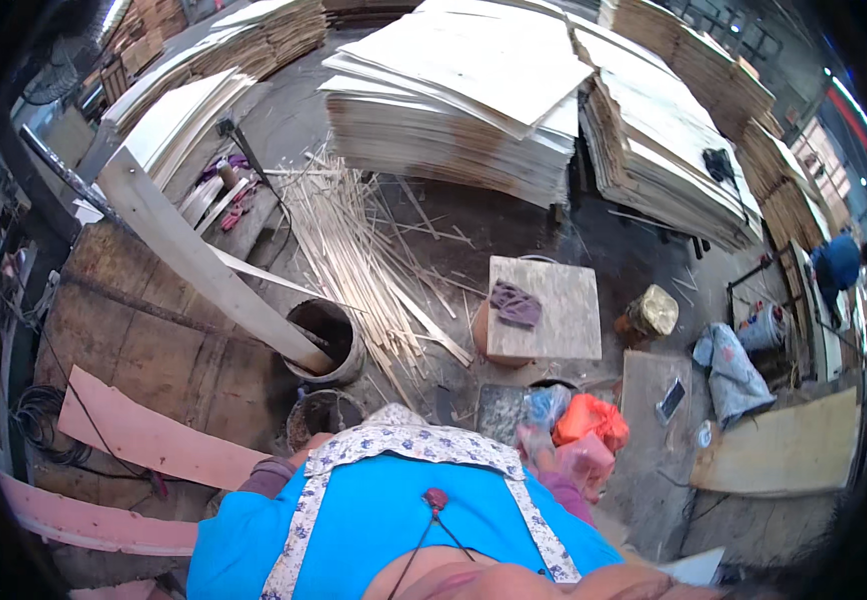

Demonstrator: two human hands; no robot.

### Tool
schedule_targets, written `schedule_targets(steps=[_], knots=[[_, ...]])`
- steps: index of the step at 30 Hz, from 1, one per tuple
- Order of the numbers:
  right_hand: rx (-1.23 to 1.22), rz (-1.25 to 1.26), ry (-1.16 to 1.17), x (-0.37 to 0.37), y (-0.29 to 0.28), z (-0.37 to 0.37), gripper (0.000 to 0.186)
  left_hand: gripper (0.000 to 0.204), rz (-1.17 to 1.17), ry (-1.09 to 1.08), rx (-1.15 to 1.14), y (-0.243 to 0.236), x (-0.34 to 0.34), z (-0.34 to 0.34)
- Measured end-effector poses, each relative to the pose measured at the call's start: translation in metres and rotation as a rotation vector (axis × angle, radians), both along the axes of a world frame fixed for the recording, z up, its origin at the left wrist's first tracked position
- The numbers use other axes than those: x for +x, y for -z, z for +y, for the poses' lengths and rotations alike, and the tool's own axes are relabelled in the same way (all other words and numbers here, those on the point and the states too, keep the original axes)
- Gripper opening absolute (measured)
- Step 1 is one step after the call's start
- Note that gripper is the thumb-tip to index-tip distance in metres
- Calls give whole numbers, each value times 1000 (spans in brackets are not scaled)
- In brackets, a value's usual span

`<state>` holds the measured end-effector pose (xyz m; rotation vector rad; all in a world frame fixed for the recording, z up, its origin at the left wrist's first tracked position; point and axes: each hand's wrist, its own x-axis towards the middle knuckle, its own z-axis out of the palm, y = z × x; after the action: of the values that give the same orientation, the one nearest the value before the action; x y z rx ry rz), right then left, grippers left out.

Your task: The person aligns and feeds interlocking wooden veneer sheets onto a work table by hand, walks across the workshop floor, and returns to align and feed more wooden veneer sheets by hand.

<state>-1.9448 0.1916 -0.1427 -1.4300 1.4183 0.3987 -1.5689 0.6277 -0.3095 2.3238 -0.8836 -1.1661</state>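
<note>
My left hand [312,448] shows only in part at the apron's left edge, beside a small dark bucket [322,415]. Its fingers are hidden. On the other side, my right hand [546,458] is at a bundle of plastic bags: a red bag [591,421], a pink bag [588,463] and a clear bluish bag [548,404]. The bags cover its fingers, so whether it grips one is unclear. A long pale wood strip [194,255] leans out of a larger bucket [355,358] at front left.
Stacks of veneer sheets [454,140] stand at the back. Thin wood sticks [354,260] litter the floor. A square board [564,320] bears a purple cloth [516,304]. A phone [671,399] lies right. Pink strips [154,430] are at left; a person [836,265] is far right.
</note>
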Motion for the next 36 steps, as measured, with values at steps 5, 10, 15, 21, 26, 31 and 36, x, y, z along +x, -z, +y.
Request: schedule_targets(steps=[5, 10, 15, 21, 26, 31, 36], knots=[[-17, -363, 273, 154, 14, -150, 37, 34, 69, -224, 97, -9, 42, -23], [57, -423, 188, 304, 14, -211, 30, 31, 105, -451, 152, -51, 77, -95], [145, -306, 104, 375, 63, -264, 29, 29, 78, -350, 180, -8, 184, -157], [138, -47, 88, 450, 85, -303, 25, 24, -6, -527, 4, -138, 380, -301], [72, 31, -91, 519, 97, -367, 21, 27, 108, -852, -103, -119, 486, -367], [-14, 104, -324, 620, 116, -457, 19, 28, 5, -600, -41, -74, 556, -401], [-169, 12, -547, 793, 120, -576, 19, 27, -103, -739, -120, -29, 641, -407]])
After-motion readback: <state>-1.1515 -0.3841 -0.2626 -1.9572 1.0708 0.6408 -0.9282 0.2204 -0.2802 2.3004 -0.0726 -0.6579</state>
